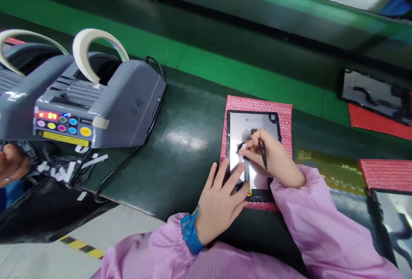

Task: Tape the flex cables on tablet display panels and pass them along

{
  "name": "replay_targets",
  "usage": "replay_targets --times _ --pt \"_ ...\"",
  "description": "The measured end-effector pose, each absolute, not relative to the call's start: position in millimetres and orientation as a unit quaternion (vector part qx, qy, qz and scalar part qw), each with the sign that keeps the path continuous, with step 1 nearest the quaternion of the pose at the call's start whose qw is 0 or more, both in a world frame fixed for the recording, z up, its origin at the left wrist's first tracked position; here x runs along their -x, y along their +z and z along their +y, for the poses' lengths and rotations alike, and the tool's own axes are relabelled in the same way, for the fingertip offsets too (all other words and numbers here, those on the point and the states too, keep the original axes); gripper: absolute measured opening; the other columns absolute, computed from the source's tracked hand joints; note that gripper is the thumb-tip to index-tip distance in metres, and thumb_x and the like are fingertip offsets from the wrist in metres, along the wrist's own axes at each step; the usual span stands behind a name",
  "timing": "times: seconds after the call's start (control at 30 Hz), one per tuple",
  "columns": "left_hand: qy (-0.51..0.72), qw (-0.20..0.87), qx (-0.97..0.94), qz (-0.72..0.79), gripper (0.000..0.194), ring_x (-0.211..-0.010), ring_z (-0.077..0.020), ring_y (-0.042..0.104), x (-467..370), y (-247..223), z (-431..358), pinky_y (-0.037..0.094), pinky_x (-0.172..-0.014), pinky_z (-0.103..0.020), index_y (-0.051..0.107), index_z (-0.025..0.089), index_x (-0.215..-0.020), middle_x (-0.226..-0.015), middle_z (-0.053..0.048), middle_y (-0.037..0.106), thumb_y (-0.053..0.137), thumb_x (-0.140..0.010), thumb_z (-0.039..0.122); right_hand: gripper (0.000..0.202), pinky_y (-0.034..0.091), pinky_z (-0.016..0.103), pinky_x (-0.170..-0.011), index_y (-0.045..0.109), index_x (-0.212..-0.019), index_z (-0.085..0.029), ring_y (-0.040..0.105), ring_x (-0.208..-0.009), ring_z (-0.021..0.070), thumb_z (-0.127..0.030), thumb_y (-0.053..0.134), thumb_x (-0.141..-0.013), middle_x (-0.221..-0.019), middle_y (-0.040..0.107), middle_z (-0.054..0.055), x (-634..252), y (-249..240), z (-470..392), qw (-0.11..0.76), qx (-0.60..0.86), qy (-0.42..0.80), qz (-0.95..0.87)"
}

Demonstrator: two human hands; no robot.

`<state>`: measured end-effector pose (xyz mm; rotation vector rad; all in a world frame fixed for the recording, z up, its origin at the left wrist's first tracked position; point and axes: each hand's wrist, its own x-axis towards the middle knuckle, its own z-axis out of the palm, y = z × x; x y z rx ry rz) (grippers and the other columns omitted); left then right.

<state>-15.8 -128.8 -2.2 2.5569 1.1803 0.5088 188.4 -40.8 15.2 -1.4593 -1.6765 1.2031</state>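
A tablet screen panel with a black frame [236, 131] and a silvery back lies on a pink bubble-wrap sheet [257, 103]. My left hand [220, 197] rests flat on its lower left part, fingers spread, with a blue band around the wrist. Over the panel's middle, my right hand [268, 152] is closed, with black tweezers [263, 154] held in the fingers. Its thumb and fingertip press at a small white strip [243, 146] near a dark ribbon cable, partly covered by my hands. A yellow-orange patch [249, 192] shows at the panel's lower edge.
Grey tape dispensers [128, 103] with white tape rolls [84, 51] stand left, a cable [112, 178] trailing from them. Tape scraps [66, 171] hang on black plastic beside another person's hand [14, 163]. More panels [370, 90] lie at right on red and pink wrap.
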Motion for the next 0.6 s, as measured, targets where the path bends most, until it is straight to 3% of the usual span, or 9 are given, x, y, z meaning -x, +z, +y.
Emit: replay_targets --times 0.2,0.37,0.6 --pt "0.179 0.128 -0.886 0.409 0.036 -0.15 -0.0431 0.038 14.7 -3.1 -127.3 0.036 -0.12 -0.064 0.067 0.027 -0.127 -0.163 -0.007 0.045 0.065 -0.096 0.045 0.048 0.046 0.032 -0.061 0.04 -0.088 -0.027 0.057 -0.06 0.0146 -0.057 0.077 -0.086 -0.088 0.073 0.001 -186.7 12.5 -42.7 0.31 0.57 0.442 -0.62" --pt "0.173 0.126 -0.89 0.403 0.036 -0.149 -0.0438 0.04 14.5 -0.4 -126.8 0.038 -0.118 -0.065 0.066 0.026 -0.129 -0.163 -0.008 0.045 0.063 -0.098 0.045 0.055 0.048 0.033 -0.063 0.038 -0.089 -0.027 0.058 -0.06 0.0144 -0.056 0.084 -0.078 -0.089 0.07 -0.001 -175.4 10.5 -28.8 0.359 0.598 0.387 -0.603" --pt "0.162 0.128 -0.89 0.407 0.041 -0.154 -0.0459 0.03 16.3 0.1 -126.4 0.037 -0.118 -0.067 0.066 0.028 -0.132 -0.165 -0.006 0.043 0.068 -0.096 0.047 0.043 0.05 0.044 -0.08 0.039 -0.089 -0.027 0.062 -0.087 0.0264 -0.043 0.078 -0.083 -0.092 0.059 0.004 -225.4 26.9 2.0 0.359 0.749 0.1 -0.548"
